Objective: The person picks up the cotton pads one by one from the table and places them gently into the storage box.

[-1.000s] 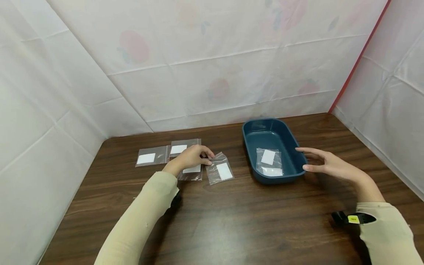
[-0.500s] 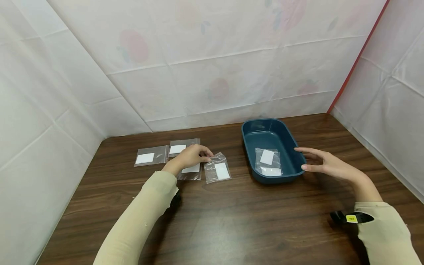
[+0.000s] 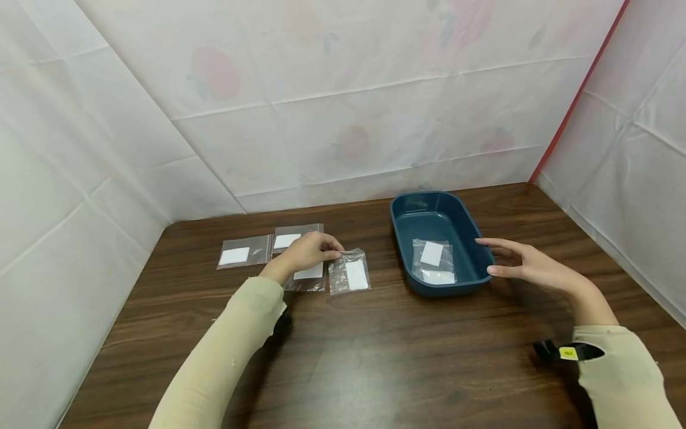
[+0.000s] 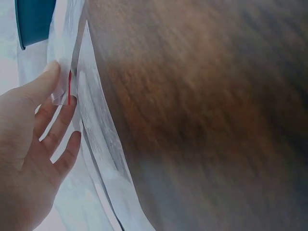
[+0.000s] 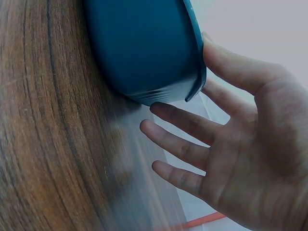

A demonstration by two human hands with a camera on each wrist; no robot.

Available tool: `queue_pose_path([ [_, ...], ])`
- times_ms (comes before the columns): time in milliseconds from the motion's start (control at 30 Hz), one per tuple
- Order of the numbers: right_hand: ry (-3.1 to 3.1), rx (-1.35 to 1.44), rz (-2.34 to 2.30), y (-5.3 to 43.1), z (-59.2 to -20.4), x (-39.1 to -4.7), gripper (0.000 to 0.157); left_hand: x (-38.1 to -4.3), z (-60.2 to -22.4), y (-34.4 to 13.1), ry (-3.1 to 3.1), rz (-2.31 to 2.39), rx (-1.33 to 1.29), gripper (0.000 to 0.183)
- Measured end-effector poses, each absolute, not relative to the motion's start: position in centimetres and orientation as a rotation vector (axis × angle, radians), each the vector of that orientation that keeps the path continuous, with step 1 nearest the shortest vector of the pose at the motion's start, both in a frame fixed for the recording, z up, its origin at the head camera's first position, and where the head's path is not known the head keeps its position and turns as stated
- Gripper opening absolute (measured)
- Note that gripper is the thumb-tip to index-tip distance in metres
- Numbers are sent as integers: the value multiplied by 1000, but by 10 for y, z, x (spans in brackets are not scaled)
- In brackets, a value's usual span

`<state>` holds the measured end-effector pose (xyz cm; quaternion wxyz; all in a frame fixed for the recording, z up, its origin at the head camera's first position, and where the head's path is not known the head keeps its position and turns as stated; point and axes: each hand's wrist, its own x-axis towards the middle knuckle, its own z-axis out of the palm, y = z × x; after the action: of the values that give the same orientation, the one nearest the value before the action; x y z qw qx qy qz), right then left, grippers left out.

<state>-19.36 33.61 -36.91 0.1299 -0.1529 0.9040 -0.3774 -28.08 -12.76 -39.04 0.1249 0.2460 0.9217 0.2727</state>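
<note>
A small clear zip bag (image 3: 339, 280) with a white card (image 3: 357, 274) inside is pinched at its top by my left hand (image 3: 306, 251). In the left wrist view, thumb and index finger meet on the bag's corner (image 4: 61, 91), beside a red zip line. My right hand (image 3: 530, 266) is at the right side of a dark blue plastic bin (image 3: 423, 225). In the right wrist view, its thumb (image 5: 216, 55) touches the bin's rim while the other fingers spread loosely along the outside. Bags with white cards (image 3: 432, 254) lie in the bin's near end.
Left of the held bag lie more zip bags, one at the far left (image 3: 254, 250), one behind (image 3: 308, 229) and one partly under my left hand (image 3: 306, 285). White patterned cloth (image 3: 321, 119) walls the back and sides of the brown wooden table (image 3: 343, 357).
The pinched bag has shifted slightly left and straightened, with my left hand moving little. My right hand and the bin have stayed in place.
</note>
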Motion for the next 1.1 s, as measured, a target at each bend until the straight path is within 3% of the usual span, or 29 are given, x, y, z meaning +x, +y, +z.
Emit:
queue_pose_path([
  [1100,2628,-461,-1093,336,-369,-194,63,-271,-357,-127,2791,1041,754,16],
])
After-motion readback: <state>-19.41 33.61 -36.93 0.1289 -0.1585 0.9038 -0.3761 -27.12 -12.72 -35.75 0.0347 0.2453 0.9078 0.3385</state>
